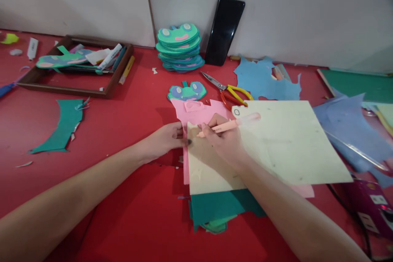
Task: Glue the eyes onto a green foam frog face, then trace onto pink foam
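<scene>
The right hand (pixel 225 139) pinches a peach marker (pixel 227 126), its tip at the cream sheet (pixel 270 147) on the red bench (pixel 138 200). The left hand (pixel 168 139) is at this sheet's left edge, fingers bent; I cannot tell if they grip. Beyond are scissors (pixel 225 87) and stacked green cutouts (pixel 179 49).

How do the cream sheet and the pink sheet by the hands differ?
The cream sheet lies on top; the pink sheet is partly beneath it. The cream sheet shows a broad area; the pink sheet shows mainly along its top and left. The cream sheet's right side is straight; the pink sheet's top is irregularly cut. Both show cuts at the top.
</scene>
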### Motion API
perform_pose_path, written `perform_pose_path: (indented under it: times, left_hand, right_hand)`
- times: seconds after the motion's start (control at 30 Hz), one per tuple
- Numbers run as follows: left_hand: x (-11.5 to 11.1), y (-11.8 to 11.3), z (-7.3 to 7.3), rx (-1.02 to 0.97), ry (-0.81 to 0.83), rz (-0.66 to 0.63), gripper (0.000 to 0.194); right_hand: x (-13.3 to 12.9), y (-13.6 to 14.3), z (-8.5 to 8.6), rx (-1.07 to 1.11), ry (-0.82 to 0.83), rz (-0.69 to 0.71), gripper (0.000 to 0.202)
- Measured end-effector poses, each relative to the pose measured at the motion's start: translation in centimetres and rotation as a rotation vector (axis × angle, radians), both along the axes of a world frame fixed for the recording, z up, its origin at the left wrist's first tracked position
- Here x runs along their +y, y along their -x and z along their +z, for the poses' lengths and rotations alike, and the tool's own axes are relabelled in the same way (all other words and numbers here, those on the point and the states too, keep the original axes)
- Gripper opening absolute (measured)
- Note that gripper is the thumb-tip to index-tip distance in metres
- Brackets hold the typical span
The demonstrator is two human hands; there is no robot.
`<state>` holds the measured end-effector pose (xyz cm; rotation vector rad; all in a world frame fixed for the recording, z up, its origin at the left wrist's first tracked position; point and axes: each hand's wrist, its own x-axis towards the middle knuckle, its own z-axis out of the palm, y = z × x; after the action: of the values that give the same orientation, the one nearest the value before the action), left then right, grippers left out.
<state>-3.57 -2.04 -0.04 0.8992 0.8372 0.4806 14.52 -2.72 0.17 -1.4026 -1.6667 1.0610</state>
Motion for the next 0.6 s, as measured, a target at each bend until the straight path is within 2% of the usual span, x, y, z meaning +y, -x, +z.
perform_pose_path:
  times: [0.07, 0.13, 0.2, 0.27, 0.4, 0.53, 0.6]
  left_hand:
    - [0.0, -0.1, 0.1, 0.013, -0.003, -0.008, 0.042]
    - [0.0, -0.1, 0.2, 0.036, -0.015, -0.002, 0.042]
    - [0.0, -0.1, 0.2, 0.035, -0.015, 0.016, 0.044]
    - [-0.1, -0.1, 0.3, 0.025, 0.006, 0.037, 0.047]
    - [-0.2, -0.1, 0.5, 0.034, 0.019, 0.04, 0.045]
    - [-0.2, -0.1, 0.6, 0.066, -0.039, 0.005, 0.042]
    - [-0.2, 0.0, 0.6, 0.072, -0.038, 0.019, 0.043]
  right_hand:
    - [-0.1, 0.2, 0.3, 0.02, -0.032, -0.024, 0.036]
    - [-0.1, 0.3, 0.6, -0.002, -0.145, -0.026, 0.026]
    - [0.0, 0.3, 0.8, -0.047, -0.288, 0.021, 0.016]
    - [0.2, 0.0, 1.0, -0.103, -0.371, 0.066, 0.02]
    - [0.4, -0.6, 1.1, -0.247, -0.38, 0.019, 0.032]
    - [0.4, -0.9, 0.7, -0.505, -0.411, -0.103, 0.026]
    - [0.8, -1.4, 0.8, -0.616, -0.349, -0.154, 0.021]
